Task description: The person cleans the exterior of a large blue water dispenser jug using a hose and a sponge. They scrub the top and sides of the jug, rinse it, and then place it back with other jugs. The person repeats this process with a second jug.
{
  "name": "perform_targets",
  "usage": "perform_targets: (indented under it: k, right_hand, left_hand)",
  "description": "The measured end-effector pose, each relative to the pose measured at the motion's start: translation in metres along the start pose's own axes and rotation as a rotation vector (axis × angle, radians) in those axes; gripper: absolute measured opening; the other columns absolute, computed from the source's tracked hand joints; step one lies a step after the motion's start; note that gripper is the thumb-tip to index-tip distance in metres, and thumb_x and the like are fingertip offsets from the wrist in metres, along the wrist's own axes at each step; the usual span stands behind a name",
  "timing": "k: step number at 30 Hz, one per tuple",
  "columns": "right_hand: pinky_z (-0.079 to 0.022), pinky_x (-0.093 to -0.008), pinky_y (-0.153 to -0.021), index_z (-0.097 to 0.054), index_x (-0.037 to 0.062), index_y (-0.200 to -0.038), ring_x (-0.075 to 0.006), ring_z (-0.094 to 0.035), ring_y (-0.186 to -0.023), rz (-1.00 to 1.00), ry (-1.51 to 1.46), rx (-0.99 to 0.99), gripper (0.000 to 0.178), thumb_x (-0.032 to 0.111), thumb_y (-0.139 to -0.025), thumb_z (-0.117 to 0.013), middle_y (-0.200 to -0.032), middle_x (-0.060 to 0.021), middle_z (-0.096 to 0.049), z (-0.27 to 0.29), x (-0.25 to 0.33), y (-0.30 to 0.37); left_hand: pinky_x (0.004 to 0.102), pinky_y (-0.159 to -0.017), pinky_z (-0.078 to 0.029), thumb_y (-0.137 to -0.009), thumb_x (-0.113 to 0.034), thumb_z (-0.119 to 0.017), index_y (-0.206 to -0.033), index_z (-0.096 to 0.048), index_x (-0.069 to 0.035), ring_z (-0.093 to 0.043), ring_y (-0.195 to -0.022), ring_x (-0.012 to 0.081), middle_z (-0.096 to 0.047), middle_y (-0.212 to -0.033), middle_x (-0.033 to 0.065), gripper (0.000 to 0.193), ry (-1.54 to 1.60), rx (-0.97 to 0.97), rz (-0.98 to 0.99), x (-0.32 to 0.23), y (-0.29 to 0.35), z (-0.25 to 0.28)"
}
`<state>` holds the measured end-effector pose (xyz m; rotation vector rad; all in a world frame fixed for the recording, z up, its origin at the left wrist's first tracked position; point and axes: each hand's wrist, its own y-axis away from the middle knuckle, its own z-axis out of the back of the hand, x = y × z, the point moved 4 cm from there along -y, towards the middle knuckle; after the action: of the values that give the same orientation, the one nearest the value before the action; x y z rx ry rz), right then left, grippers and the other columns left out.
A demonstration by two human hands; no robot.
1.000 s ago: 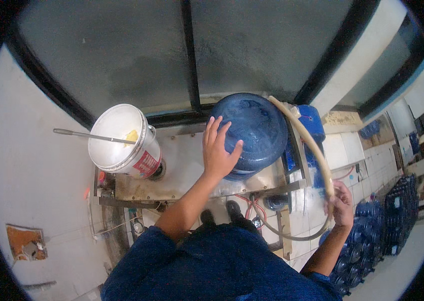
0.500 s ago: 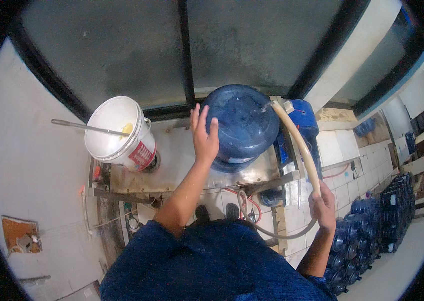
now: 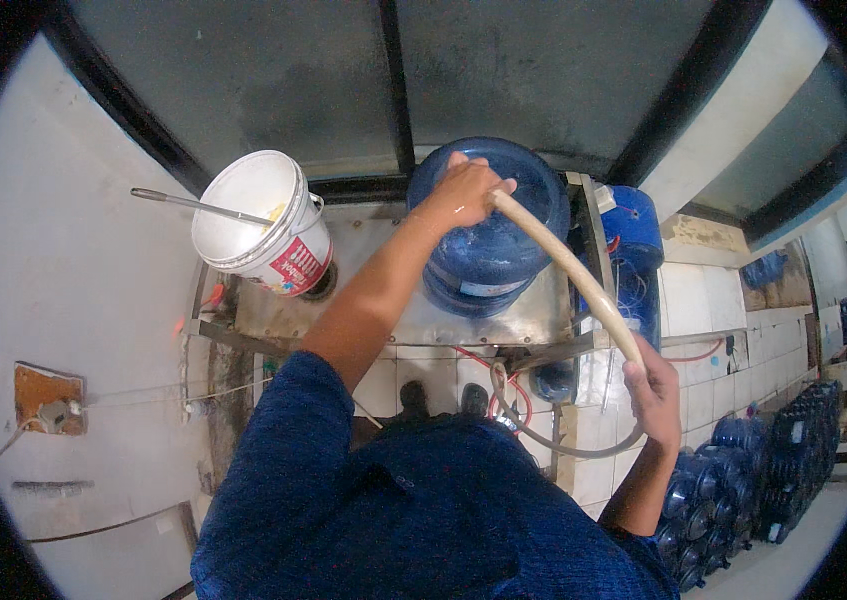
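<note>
A large blue water jug point(image 3: 488, 255) stands on the metal-topped table, its broad round end facing up and looking wet. My left hand point(image 3: 465, 192) lies over that upper surface, fingers stretched toward the far side and partly hidden. Beside its thumb is the outlet end of a cream-coloured hose point(image 3: 568, 265); whether they touch, I cannot tell. Farther down, to the right of the table, my right hand point(image 3: 653, 395) is closed around the hose. From there the hose curves down and back left, below the table's front edge.
A white bucket point(image 3: 288, 255) with a long-handled tool point(image 3: 198, 204) across it stands on the left of the metal tabletop point(image 3: 368, 300). A blue drum point(image 3: 631, 220) is right of the table. Several blue jugs point(image 3: 708, 490) are stacked at lower right. Dark-framed panes rise behind.
My left hand has moved right, from the jug's left side onto its top beside the hose end. My right hand keeps its hold on the hose. The whole view has shifted slightly.
</note>
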<state>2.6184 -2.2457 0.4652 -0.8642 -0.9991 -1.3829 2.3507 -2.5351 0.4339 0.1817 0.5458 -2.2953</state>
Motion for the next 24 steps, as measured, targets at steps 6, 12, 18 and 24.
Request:
perform_targets:
  k: [6,12,18,24]
  right_hand:
    - [-0.035,-0.0226,-0.069,-0.057,-0.0024,-0.141,-0.0056,-0.044,-0.078,-0.004,-0.059,-0.039,0.051,0.025,-0.098,-0.066,-0.093,0.0036,-0.057,0.016,-0.025,-0.001]
    - [-0.028,-0.0200,-0.059,-0.057,-0.0020,-0.141,-0.0027,-0.038,-0.068,-0.038,-0.070,-0.025,0.051,0.023,-0.098,-0.066,-0.087,0.0078,-0.052,0.028,-0.033,-0.001]
    - [-0.026,-0.0206,-0.056,-0.058,-0.0029,-0.140,-0.0029,-0.036,-0.064,-0.037,-0.147,0.019,0.052,0.022,-0.096,-0.069,-0.080,0.0089,-0.050,0.035,-0.050,0.005]
    - [-0.039,-0.0226,-0.070,-0.063,-0.0021,-0.134,-0.0057,-0.046,-0.078,-0.044,-0.175,0.083,0.048,0.028,-0.097,-0.069,-0.093,0.0047,-0.058,0.032,-0.051,0.007]
  left_hand:
    - [0.0493,-0.089,-0.046,-0.101,-0.028,-0.057,-0.105,-0.071,-0.003,-0.061,-0.104,0.0373,-0.065,-0.099,0.0185,0.030,0.235,0.087,0.142,0.012,0.008,-0.015]
    - [0.0543,-0.115,-0.032,-0.087,-0.054,-0.069,-0.147,-0.049,-0.012,-0.043,-0.139,0.0419,-0.049,-0.148,0.0170,0.076,-0.097,-0.019,0.254,-0.038,0.036,-0.003]
    - [0.0579,-0.121,-0.023,-0.076,-0.069,-0.070,-0.158,-0.035,-0.018,-0.028,-0.148,0.0470,-0.035,-0.163,0.0136,0.102,-0.285,0.034,0.086,-0.062,0.075,-0.005]
    - [0.0546,-0.124,-0.022,-0.072,-0.024,-0.080,-0.156,-0.040,-0.019,-0.027,-0.151,0.0416,-0.032,-0.165,0.0072,0.093,-0.020,0.389,-0.276,-0.002,0.077,0.036]
